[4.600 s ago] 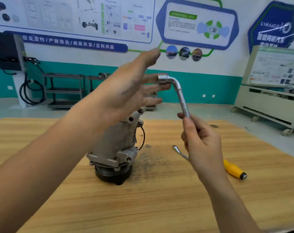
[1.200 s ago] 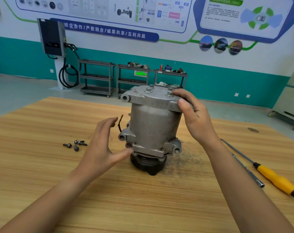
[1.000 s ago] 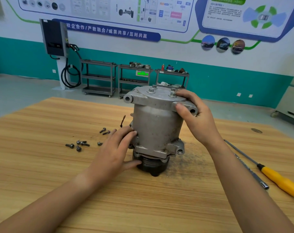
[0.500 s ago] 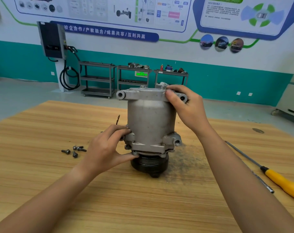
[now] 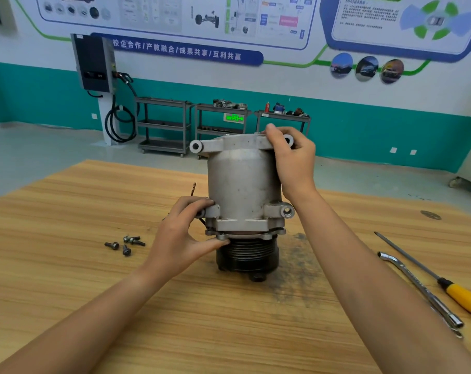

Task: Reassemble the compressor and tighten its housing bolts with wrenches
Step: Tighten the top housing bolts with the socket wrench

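Observation:
A grey metal compressor (image 5: 242, 184) stands upright on its black pulley (image 5: 246, 256) in the middle of the wooden table (image 5: 67, 265). My left hand (image 5: 183, 233) grips the lower flange on the compressor's left side, thumb under the flange and fingers curled over a mounting lug. My right hand (image 5: 293, 157) grips the top cover's right edge, thumb on the rim. Several loose bolts (image 5: 125, 242) lie on the table left of the compressor. An L-shaped socket wrench (image 5: 417, 287) lies to the right, untouched.
A yellow-handled screwdriver (image 5: 444, 282) lies beside the wrench near the table's right edge. A dark grease stain (image 5: 299, 268) marks the wood right of the pulley. Shelving carts (image 5: 164, 125) and a wall charger (image 5: 94, 63) stand far behind.
The right hand put the L-shaped wrench down on the table and took hold of the compressor's top. The left hand came down and closed on the lower flange. The view has dropped lower.

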Tool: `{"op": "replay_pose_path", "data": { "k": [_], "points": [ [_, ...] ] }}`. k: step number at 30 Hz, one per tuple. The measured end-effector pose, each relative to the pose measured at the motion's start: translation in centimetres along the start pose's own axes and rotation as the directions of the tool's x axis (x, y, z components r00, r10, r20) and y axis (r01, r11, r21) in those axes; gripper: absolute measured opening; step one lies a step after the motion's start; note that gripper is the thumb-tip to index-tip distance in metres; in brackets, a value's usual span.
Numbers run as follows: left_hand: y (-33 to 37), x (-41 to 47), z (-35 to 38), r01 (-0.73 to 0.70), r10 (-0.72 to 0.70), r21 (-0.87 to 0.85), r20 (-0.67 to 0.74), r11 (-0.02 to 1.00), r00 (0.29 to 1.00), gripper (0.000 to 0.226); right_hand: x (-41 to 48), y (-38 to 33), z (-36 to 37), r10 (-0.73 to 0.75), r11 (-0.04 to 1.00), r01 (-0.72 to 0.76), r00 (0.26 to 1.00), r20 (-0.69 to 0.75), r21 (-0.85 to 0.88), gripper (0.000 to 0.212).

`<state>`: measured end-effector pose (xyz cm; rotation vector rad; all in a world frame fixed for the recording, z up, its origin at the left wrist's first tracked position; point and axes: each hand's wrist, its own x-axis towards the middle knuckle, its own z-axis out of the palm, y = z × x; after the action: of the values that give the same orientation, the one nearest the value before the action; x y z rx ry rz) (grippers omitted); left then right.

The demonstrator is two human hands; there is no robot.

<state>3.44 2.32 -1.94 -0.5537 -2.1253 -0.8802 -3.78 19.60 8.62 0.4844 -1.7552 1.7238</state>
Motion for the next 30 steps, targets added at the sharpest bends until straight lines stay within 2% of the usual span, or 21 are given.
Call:
{"op": "replay_pose_path", "data": {
  "k": [4,12,22,30],
  "points": [
    [-0.6,0.2,0.4,0.056,-0.057,-0.054,-0.027,0.997,0.998,0.068,1.1,0.5,1.2,0.003,1.0,-0.003,0.999,-0.035,0.008,0.025],
    [-1.6,0.9,1.2,0.169,-0.182,-0.15,-0.081,0.974,0.98,0.067,3.2,2.1,2.9,0.134,0.991,-0.133,0.99,0.035,-0.004,0.026],
    [-1.6,1.1,1.4,0.173,-0.183,-0.129,-0.07,0.977,0.981,0.071,3.9,2.5,3.3,0.173,0.985,-0.171,0.982,0.073,-0.033,0.029],
    [-2.6,3.0,2.0,0.21,-0.218,-0.226,-0.01,0.951,0.976,0.066,5.2,4.6,2.3,0.224,0.972,-0.218,0.971,0.078,-0.086,0.019]
  ]
}}
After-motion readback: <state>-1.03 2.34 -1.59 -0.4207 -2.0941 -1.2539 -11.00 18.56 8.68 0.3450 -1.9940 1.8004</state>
